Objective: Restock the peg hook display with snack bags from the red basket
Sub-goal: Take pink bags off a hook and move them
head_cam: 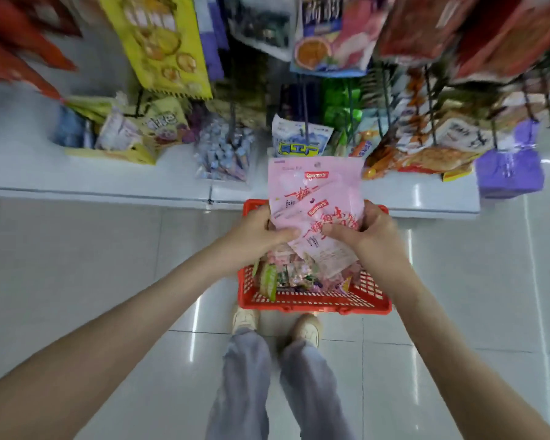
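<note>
Pink snack bags (315, 192) with red lettering are held upright over the red basket (315, 301), at least two overlapping. My left hand (261, 233) grips their lower left edge, thumb across the front. My right hand (365, 233) grips the lower right side, thumb on the front. The basket stands on the floor before the white base shelf (178, 182) and holds several more mixed snack bags (286, 274). Above hangs the peg hook display (305, 103), with bags on its hooks: a yellow one (159, 42), a blue and pink one (331, 36), and red ones (477, 30).
On the base shelf lie loose packs: yellow and purple ones (140, 128), a clear bag of small blue sweets (223, 150), a blue and white pack (299, 138), orange packs (419, 154), a purple pack (508, 166). My feet (277, 325) stand behind the basket on a glossy tiled floor.
</note>
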The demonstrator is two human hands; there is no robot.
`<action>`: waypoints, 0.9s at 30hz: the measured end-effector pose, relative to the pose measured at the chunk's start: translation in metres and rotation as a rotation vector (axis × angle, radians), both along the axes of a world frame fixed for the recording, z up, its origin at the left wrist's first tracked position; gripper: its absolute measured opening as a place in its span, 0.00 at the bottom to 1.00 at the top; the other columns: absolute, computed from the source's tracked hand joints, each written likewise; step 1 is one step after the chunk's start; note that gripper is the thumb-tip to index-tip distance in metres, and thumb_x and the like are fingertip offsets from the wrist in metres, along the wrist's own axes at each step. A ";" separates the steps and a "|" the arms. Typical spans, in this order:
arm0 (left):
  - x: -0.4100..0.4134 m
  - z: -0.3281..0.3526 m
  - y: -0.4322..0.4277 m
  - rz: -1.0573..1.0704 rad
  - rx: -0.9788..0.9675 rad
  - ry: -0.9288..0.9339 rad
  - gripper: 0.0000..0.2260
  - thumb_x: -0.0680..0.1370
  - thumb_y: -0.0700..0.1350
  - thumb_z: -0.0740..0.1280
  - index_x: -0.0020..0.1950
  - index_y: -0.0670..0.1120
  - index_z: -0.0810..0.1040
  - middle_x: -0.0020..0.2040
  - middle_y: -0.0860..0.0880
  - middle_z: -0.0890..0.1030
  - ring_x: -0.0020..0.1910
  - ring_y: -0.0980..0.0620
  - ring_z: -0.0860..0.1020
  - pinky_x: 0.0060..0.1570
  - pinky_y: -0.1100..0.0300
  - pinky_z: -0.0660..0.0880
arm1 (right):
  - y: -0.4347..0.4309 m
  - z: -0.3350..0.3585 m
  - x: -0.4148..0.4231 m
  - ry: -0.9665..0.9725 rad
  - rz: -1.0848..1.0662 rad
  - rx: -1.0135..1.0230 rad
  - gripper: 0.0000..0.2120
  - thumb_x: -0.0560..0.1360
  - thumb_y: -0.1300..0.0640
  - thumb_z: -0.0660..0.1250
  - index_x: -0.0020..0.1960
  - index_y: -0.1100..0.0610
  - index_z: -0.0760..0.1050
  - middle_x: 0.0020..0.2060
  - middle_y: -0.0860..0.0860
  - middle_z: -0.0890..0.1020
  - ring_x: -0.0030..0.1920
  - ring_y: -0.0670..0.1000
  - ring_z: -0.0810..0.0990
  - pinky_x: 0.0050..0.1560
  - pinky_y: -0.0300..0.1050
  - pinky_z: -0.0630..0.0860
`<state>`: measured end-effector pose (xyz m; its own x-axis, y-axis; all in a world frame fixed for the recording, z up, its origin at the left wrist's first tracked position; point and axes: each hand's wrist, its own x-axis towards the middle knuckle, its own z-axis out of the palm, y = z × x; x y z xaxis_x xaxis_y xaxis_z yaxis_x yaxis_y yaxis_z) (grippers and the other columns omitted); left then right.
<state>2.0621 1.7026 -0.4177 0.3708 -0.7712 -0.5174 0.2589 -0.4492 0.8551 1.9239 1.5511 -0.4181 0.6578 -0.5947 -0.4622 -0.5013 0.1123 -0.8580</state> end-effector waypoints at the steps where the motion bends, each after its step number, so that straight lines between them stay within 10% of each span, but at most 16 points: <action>1: 0.004 0.036 0.003 0.025 -0.007 0.009 0.16 0.77 0.37 0.68 0.63 0.49 0.74 0.61 0.48 0.80 0.60 0.50 0.78 0.61 0.53 0.75 | 0.001 0.035 0.006 -0.014 0.023 0.003 0.15 0.65 0.58 0.78 0.48 0.52 0.77 0.41 0.52 0.85 0.39 0.49 0.84 0.38 0.44 0.81; 4: 0.014 0.142 0.017 0.126 -0.011 0.015 0.12 0.75 0.38 0.69 0.54 0.53 0.79 0.51 0.55 0.84 0.51 0.56 0.82 0.48 0.62 0.78 | 0.001 0.135 0.019 -0.091 0.088 -0.031 0.14 0.66 0.55 0.77 0.48 0.54 0.76 0.44 0.59 0.83 0.42 0.58 0.83 0.41 0.59 0.81; 10: 0.013 0.308 0.044 0.338 -0.080 0.066 0.11 0.75 0.37 0.68 0.55 0.48 0.80 0.48 0.44 0.85 0.43 0.46 0.83 0.45 0.46 0.80 | 0.008 0.295 0.036 -0.247 0.179 -0.085 0.20 0.66 0.50 0.72 0.46 0.66 0.71 0.47 0.74 0.74 0.41 0.73 0.76 0.37 0.60 0.74; 17: 0.013 0.397 0.064 0.438 -0.226 -0.049 0.19 0.74 0.33 0.68 0.64 0.42 0.72 0.55 0.43 0.82 0.45 0.47 0.83 0.39 0.56 0.79 | 0.021 0.383 0.056 -0.355 0.254 -0.173 0.11 0.73 0.61 0.70 0.36 0.55 0.69 0.37 0.68 0.77 0.34 0.62 0.76 0.33 0.57 0.73; 24: 0.067 0.435 0.085 0.587 -0.302 -0.262 0.15 0.75 0.37 0.70 0.60 0.48 0.76 0.55 0.49 0.83 0.54 0.50 0.81 0.57 0.50 0.76 | 0.037 0.441 0.098 -0.466 0.185 -0.345 0.08 0.76 0.57 0.67 0.42 0.56 0.69 0.43 0.63 0.81 0.43 0.64 0.81 0.43 0.63 0.76; 27: 0.097 0.451 0.096 0.612 -0.378 -0.394 0.16 0.76 0.38 0.70 0.58 0.54 0.73 0.49 0.60 0.83 0.48 0.65 0.81 0.47 0.70 0.77 | 0.052 0.462 0.121 -0.577 0.007 -0.564 0.07 0.77 0.56 0.62 0.44 0.57 0.65 0.33 0.48 0.74 0.31 0.49 0.72 0.31 0.52 0.67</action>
